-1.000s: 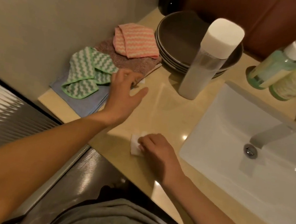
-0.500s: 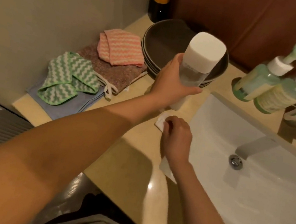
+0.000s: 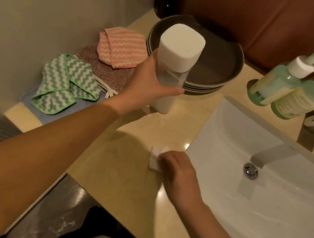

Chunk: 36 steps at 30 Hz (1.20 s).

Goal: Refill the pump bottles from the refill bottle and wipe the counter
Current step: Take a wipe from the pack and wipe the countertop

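Left hand now gripping refill bottle mid-counter by plates (empty a second ago), right hand clutching white wipe on near counter, so likely lifting bottle to wipe beneath.

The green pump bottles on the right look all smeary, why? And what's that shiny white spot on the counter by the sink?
Head view: the pump bottles are smeared by motion blur, their pump tops most; the spot is light glare on the glossy counter near the right hand gripping the white wipe; the refill bottle in the left hand looks sharper.
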Each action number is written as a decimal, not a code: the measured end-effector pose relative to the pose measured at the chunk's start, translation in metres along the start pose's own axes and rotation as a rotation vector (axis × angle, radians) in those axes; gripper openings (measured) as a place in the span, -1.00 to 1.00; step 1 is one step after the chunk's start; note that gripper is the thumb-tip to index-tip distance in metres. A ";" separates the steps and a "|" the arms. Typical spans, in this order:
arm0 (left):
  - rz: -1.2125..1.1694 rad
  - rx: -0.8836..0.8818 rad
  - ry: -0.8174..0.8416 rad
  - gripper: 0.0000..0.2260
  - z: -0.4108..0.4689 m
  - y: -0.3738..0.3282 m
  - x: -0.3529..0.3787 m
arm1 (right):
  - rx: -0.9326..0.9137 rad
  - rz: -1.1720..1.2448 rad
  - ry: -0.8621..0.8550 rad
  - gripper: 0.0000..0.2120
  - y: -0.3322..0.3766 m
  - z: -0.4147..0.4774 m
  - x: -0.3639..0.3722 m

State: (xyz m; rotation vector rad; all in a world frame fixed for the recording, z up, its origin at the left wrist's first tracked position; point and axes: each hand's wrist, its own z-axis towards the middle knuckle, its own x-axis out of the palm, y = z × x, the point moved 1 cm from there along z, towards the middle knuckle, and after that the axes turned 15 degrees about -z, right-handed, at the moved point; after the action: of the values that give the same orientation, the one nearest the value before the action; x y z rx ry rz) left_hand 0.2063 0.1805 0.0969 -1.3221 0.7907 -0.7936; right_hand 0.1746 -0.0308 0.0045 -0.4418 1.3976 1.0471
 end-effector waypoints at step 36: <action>-0.140 -0.143 -0.038 -0.42 -0.069 0.048 -0.041 | 0.005 -0.080 0.082 -0.87 -0.005 -0.023 -0.016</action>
State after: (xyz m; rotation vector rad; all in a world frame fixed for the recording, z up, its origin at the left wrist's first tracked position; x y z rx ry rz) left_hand 0.1286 0.1848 0.0449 -1.5287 0.7417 -0.8320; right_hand 0.1682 -0.0565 0.0132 -0.5374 1.4433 0.9697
